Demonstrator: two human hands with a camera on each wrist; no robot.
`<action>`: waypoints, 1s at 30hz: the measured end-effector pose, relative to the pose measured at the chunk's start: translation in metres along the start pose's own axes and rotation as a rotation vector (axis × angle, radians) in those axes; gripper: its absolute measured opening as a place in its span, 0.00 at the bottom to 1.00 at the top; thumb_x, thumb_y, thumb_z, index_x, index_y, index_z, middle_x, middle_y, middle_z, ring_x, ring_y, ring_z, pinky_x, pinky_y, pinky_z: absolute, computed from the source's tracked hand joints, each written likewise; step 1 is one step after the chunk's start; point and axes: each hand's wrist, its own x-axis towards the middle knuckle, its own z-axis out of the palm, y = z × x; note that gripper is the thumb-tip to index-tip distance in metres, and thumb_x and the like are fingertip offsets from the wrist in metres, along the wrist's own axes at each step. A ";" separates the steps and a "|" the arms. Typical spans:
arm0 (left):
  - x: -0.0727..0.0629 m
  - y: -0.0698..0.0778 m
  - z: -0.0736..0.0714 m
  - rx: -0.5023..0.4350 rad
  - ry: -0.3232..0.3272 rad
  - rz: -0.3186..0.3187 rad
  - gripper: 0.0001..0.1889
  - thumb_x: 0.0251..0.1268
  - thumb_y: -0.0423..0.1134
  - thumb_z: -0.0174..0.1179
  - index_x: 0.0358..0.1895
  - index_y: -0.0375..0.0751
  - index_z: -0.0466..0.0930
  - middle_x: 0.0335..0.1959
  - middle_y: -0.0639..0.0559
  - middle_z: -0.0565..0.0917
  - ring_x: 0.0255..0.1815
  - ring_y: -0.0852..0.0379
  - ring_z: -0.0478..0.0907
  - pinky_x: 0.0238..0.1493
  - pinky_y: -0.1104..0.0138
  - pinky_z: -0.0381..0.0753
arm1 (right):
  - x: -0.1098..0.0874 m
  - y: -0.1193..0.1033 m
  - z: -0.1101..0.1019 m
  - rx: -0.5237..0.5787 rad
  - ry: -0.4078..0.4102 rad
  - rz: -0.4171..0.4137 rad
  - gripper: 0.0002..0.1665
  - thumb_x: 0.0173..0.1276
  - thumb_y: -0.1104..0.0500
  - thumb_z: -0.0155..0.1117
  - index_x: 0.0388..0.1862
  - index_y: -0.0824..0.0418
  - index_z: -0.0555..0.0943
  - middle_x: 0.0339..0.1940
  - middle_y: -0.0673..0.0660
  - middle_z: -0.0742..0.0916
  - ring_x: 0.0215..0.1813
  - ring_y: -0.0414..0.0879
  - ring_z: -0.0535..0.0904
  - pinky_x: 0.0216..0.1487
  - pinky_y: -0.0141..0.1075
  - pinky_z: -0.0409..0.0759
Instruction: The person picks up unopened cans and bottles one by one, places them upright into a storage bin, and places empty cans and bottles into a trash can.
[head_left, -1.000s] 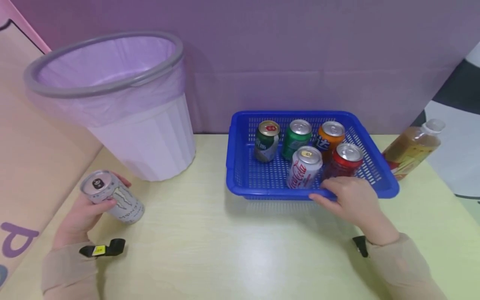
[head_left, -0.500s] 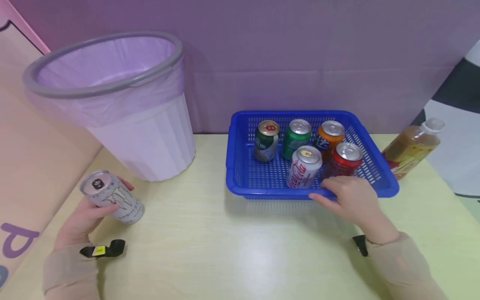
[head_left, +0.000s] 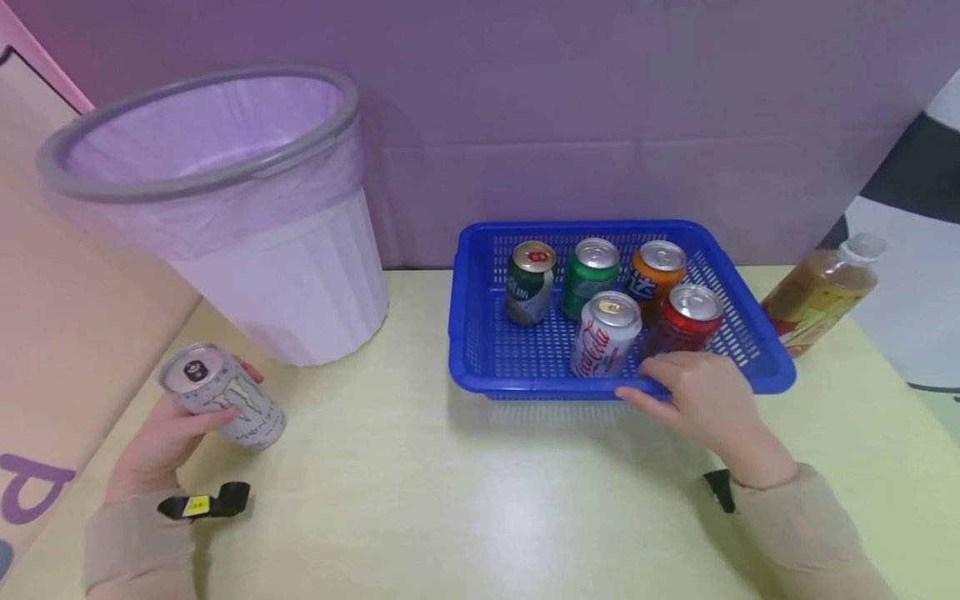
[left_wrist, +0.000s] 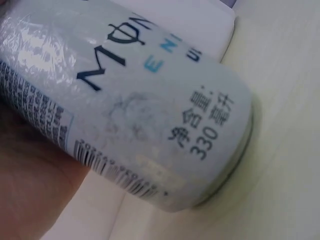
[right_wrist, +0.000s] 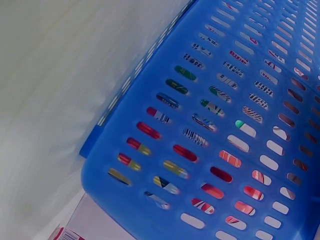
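At the left of the table, my left hand (head_left: 168, 437) holds a pale grey Monster drink can (head_left: 243, 408), thumb on the near side and fingertips showing behind it. The can leans over, its top toward the left; whether its base touches the table I cannot tell. Its lettering and barcode fill much of the left wrist view, where the can (left_wrist: 150, 100) lies across part of my palm. My right hand (head_left: 701, 400) grips the front rim of a blue plastic basket (head_left: 525, 385), thumb outside and fingers over the edge. Several upright drink cans stand inside, including a white Coca-Cola can (head_left: 606, 337) and a red can (head_left: 686, 321).
A white bin (head_left: 300, 292) with a purple liner stands at the back left, behind the Monster can. Beside the basket's right side is a bottle (head_left: 821, 296) of brownish drink. A purple-grey backdrop (head_left: 525, 108) rises behind the table (head_left: 450, 517).
My left thumb and fingers have shifted slightly on the Monster can. The right hand keeps its place on the basket rim, and the head view has turned a little.
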 end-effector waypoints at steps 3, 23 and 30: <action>0.000 0.000 0.000 0.006 0.005 0.000 0.34 0.45 0.06 0.40 0.56 0.37 0.67 0.51 0.47 0.79 0.54 0.57 0.78 0.56 0.72 0.73 | 0.000 0.000 0.000 0.000 -0.001 -0.002 0.40 0.68 0.27 0.36 0.17 0.56 0.77 0.13 0.48 0.76 0.16 0.38 0.69 0.18 0.33 0.66; 0.001 0.001 0.000 0.000 0.012 0.002 0.36 0.44 0.06 0.40 0.57 0.40 0.66 0.51 0.47 0.79 0.54 0.57 0.78 0.55 0.71 0.73 | 0.000 0.000 -0.001 -0.010 -0.006 0.001 0.39 0.67 0.27 0.40 0.18 0.57 0.78 0.14 0.49 0.78 0.16 0.40 0.71 0.19 0.33 0.67; 0.001 0.003 0.000 0.008 0.018 -0.006 0.35 0.44 0.06 0.41 0.57 0.40 0.66 0.51 0.48 0.79 0.54 0.58 0.78 0.56 0.71 0.73 | -0.001 0.000 0.000 -0.009 -0.003 0.004 0.40 0.67 0.27 0.38 0.18 0.57 0.78 0.14 0.49 0.77 0.16 0.39 0.70 0.19 0.33 0.66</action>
